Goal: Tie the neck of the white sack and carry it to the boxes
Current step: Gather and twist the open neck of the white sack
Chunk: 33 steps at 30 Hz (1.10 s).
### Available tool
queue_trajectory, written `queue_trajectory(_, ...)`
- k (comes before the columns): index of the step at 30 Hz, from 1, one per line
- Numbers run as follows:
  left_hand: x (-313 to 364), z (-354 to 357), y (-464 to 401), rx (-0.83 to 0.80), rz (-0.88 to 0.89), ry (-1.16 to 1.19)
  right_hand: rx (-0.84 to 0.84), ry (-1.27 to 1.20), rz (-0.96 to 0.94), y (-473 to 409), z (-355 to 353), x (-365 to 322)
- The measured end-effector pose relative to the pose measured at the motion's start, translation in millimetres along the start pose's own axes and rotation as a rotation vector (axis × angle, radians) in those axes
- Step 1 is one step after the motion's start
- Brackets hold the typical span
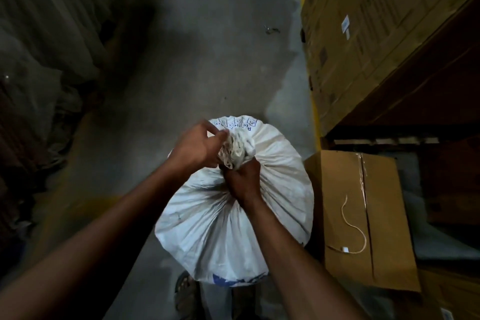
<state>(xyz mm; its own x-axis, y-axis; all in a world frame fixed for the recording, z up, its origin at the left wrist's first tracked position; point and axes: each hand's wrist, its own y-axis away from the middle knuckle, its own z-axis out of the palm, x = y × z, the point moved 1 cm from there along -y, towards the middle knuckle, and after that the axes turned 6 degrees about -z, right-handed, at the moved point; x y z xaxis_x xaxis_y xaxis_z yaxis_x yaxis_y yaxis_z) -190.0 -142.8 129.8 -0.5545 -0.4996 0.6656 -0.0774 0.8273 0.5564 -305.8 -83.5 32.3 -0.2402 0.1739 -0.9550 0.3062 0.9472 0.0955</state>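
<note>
The white sack [233, 215] stands on the floor [197, 59] beside a box [384, 215] (a loose string [349, 218] lies on top). The right hand [242, 179] grips the gathered neck [235, 149] from below; the left hand [197, 146] pinches the bunched top with curled fingers.

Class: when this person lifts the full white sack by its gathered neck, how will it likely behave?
The white sack bulges round and taut, so it is probably heavy and will sag when lifted. Its wrinkled woven fabric looks floppy, not stiff. The right hand grips the neck, the left hand pinches it; untied, it may slip open.
</note>
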Motion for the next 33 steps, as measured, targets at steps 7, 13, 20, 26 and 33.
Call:
queue_trajectory(7, -36.8, -8.9, 2.3, -0.142, 0.704, -0.572, -0.539, -0.174, 0.043, -41.1, -26.1, 15.2)
queue_trajectory(13, -44.5, 14.8, -18.3, -0.120, 0.790, -0.842, -0.802, -0.003, 0.089, -55.6, -32.9, 19.9)
queue_trajectory(20, -35.7, 12.8, -16.5, 0.101, 0.668, -0.785, -0.152, 0.131, -0.159, -5.8, -19.4, 26.0)
queue_trajectory(26, -25.6, 29.5, -3.0, 0.221, 0.427, -0.795, 0.043, 0.287, -0.470, 45.4, 20.9, 24.9)
queue_trajectory(33, -68.7, 22.8, -10.2, 0.078, 0.341, -0.551, 0.007, 0.225, -0.369, 17.6, 14.7, 33.2)
